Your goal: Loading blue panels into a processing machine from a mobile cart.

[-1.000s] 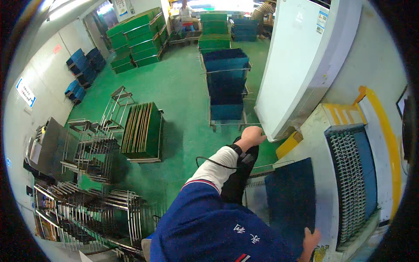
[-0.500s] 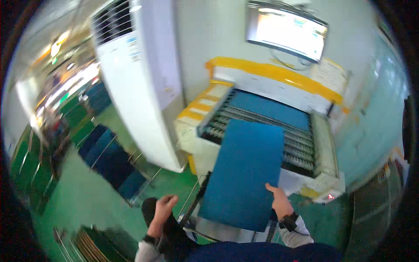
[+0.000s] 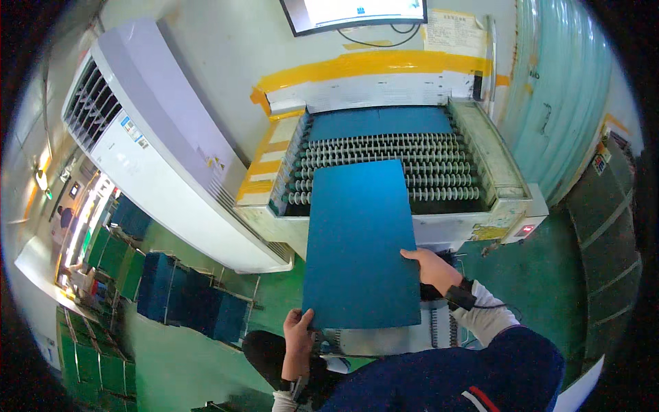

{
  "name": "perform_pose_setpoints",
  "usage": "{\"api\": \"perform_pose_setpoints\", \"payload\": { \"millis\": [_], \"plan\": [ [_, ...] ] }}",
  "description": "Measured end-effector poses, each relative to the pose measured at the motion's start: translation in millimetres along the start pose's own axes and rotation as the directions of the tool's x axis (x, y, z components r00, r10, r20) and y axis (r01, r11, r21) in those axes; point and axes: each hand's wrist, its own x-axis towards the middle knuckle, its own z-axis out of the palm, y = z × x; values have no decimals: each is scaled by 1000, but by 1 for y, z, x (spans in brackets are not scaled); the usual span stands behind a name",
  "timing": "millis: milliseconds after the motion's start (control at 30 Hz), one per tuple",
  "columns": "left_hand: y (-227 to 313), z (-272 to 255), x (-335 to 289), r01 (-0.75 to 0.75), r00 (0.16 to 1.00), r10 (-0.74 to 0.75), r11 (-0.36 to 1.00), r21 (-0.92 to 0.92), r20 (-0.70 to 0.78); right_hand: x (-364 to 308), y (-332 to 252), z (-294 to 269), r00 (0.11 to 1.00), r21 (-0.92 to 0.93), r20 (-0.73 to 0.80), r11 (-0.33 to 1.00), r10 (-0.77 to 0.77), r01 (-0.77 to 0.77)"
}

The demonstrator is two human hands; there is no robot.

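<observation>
A flat blue panel (image 3: 360,240) is held out in front of me, its far end over the near rollers of a conveyor machine (image 3: 453,189). My left hand (image 3: 298,336) pinches its near left corner, thumb on top and fingers beneath. Partway along the right edge, my right hand (image 3: 434,270) grips the panel with the thumb on top; the other fingers are mostly hidden underneath. Deeper in the machine, behind rows of pale roller discs, lies another blue surface (image 3: 384,123).
Left of the machine stands a tall white air conditioner (image 3: 171,151). Racks with dark blue panels (image 3: 185,295) stand on the green floor to the left. Below the held panel is a metal rack (image 3: 391,341). A screen (image 3: 357,14) hangs above; dark grey panels (image 3: 611,240) lean at right.
My left hand, free and closed beside the panel before, now grips its near left corner. My right hand keeps its hold on the right edge. The whole view has turned and shifted.
</observation>
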Motion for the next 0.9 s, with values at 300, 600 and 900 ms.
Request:
{"api": "perform_pose_setpoints", "payload": {
  "millis": [300, 600, 900],
  "plan": [
    [13, 34, 17, 14, 1000, -15, 999, 42, 9, -70, 40, -12, 981, -40, -155, 992, 113, -120],
    [22, 67, 43, -14, 1000, 19, 982, -190, 24, -81, 8, 12, 902, 123, -412, 974, -125, 191],
    [37, 35, 75, -72, 997, 73, 962, -264, -3, -103, -11, -61, 828, 32, -497, 948, -259, 316]
  ]
}}
